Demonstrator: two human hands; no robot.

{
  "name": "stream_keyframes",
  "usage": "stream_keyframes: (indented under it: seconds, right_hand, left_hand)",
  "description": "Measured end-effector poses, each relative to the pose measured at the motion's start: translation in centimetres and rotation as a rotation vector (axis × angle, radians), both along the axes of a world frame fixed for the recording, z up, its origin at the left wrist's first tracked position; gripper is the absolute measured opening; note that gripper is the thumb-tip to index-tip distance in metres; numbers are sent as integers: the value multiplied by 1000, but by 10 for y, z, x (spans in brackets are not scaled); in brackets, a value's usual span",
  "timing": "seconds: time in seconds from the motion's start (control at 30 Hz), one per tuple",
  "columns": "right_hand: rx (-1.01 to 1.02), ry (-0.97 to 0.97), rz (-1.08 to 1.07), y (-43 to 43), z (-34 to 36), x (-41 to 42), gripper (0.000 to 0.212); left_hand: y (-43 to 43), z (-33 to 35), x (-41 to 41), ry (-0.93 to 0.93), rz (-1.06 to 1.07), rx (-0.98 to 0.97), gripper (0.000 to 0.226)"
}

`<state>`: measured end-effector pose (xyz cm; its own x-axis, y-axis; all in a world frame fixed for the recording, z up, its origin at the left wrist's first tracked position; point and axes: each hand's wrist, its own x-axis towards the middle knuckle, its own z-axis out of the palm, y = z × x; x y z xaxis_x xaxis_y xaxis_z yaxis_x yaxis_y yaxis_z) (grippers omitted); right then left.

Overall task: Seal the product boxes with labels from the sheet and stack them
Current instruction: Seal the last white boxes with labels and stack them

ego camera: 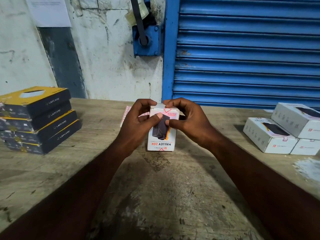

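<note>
Looking from the head camera: we saw one white box [161, 135] standing on end on the wooden table [155, 187], at the middle and just in front of us.
Left hand [138, 122]: we had it wrapped around the box's left side, thumb on the front face, fingers curled over the top edge.
Right hand [187, 118]: it gripped the right side likewise, fingertips at the top flap, where a red-edged label [166, 110] showed.
Label sheet [127, 115]: it lay flat behind the box, mostly hidden by our left hand.
Finished pile [285, 130]: white boxes lay stacked at the table's right end.
Dark boxes [38, 118]: a separate stack stood at the left.
Handling: we judged the box to be stiff thin card, light to moderate in weight and a little slick.
Hold: we thought the long sides best, pressing only lightly on the flap so it would not dent.
</note>
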<state>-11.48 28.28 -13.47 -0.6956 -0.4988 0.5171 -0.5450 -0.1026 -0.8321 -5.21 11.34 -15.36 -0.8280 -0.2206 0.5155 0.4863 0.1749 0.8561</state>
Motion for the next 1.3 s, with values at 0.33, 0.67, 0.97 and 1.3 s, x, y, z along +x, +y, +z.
stream_keyframes:
  seconds: [0.33,0.67,0.97,1.3]
  right_hand:
    - [5,18,27,1,-3,3,43]
    - [-11,45,8,6,-13,10,36]
    - [0,91,23,32,-14,22,37]
    - [25,114,23,34,-10,25,40]
  left_hand:
    - [0,-2,0,63,-64,-39,20]
    - [11,-5,1,60,-136,-7,21]
    - [29,-8,6,70,-195,-18,25]
    - [29,-7,5,116,-183,-31,27]
